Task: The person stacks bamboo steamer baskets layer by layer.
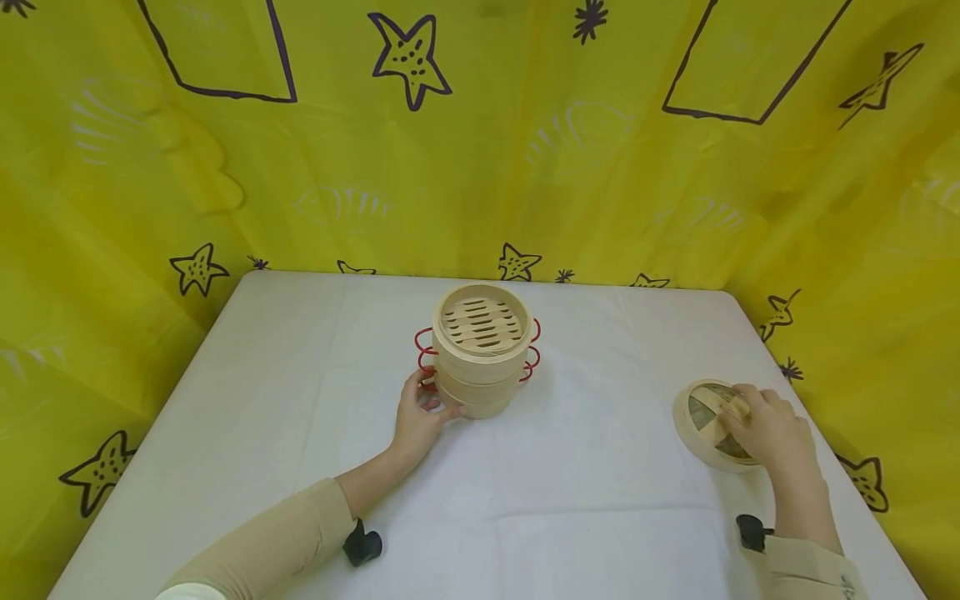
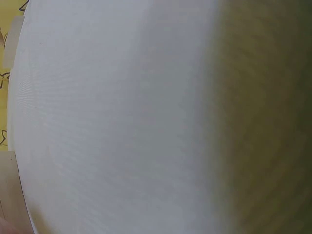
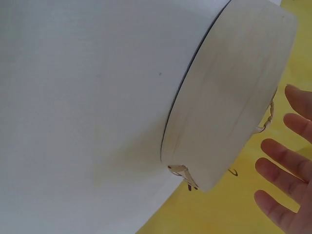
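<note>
A round bamboo steamer (image 1: 483,367) stands on the white-covered table, its tiers stacked and red loop handles on both sides. Its slatted inside faces up, uncovered. My left hand (image 1: 418,421) holds its lower left side, thumb along the front near the base and fingers beside the red loops. Off to the right, the woven steamer lid (image 1: 707,417) lies on the table with its small loop handle up. My right hand (image 1: 772,429) is over the lid; in the right wrist view its spread fingers (image 3: 280,156) stand apart from the lid's loop.
White cloth covers the table (image 1: 585,500), with a crease across its front part. Yellow curtains (image 1: 480,167) with dark starfish drawings hang behind and along both sides. A blurred tan surface (image 2: 273,117) fills the right of the left wrist view.
</note>
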A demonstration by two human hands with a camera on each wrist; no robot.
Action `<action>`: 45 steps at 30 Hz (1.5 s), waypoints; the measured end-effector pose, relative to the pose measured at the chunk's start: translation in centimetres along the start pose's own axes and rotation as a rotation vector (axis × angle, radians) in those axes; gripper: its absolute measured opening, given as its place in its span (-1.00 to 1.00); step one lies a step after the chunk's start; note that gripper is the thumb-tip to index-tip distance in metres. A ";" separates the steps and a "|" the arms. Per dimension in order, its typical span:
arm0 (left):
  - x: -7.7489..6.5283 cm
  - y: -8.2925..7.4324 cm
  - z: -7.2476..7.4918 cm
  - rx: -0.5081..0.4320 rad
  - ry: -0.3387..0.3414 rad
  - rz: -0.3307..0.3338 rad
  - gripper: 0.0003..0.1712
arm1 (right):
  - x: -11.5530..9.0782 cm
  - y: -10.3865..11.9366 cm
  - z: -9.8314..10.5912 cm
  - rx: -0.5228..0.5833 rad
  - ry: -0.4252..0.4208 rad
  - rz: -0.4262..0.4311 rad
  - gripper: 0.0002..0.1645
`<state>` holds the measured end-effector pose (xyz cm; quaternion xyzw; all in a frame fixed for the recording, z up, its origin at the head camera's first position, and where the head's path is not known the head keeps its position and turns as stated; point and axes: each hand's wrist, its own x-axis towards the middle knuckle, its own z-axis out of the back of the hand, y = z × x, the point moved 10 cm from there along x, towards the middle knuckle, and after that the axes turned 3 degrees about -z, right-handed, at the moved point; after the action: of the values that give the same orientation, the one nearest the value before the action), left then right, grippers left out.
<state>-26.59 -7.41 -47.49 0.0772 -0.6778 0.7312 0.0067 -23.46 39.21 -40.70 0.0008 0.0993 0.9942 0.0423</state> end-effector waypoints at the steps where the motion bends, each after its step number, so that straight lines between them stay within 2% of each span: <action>1: 0.0 -0.1 0.0 0.000 -0.002 0.002 -0.12 | 0.0 -0.1 -0.1 0.000 0.009 -0.004 -0.41; 3: 0.0 -0.3 0.0 -0.010 -0.003 0.007 -0.12 | 0.0 -0.3 -0.3 0.001 0.017 -0.011 -0.40; 10: -0.9 -3.4 0.2 -0.002 -0.003 -0.003 -0.19 | 0.0 -1.2 -1.0 -0.006 0.066 -0.041 -0.35; 23: -0.9 -3.4 0.0 -0.036 0.009 0.009 -0.19 | -0.2 -1.3 -1.0 -0.003 0.109 -0.051 -0.53; 34: -0.9 -3.3 0.0 -0.034 0.014 0.006 -0.17 | 0.2 -1.5 -1.3 -0.009 0.150 -0.040 -0.55; 40: -0.9 -3.3 0.0 -0.025 0.014 0.001 -0.18 | 0.3 -1.5 -1.5 -0.021 0.135 -0.013 -0.70; 45: -0.9 -3.3 0.0 -0.023 0.015 -0.002 -0.19 | 0.4 -1.6 -1.9 -0.043 0.141 -0.030 -0.78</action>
<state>-25.28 -7.09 -44.33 0.0724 -0.6859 0.7240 0.0136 -23.79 40.43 -42.88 -0.0718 0.0808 0.9929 0.0503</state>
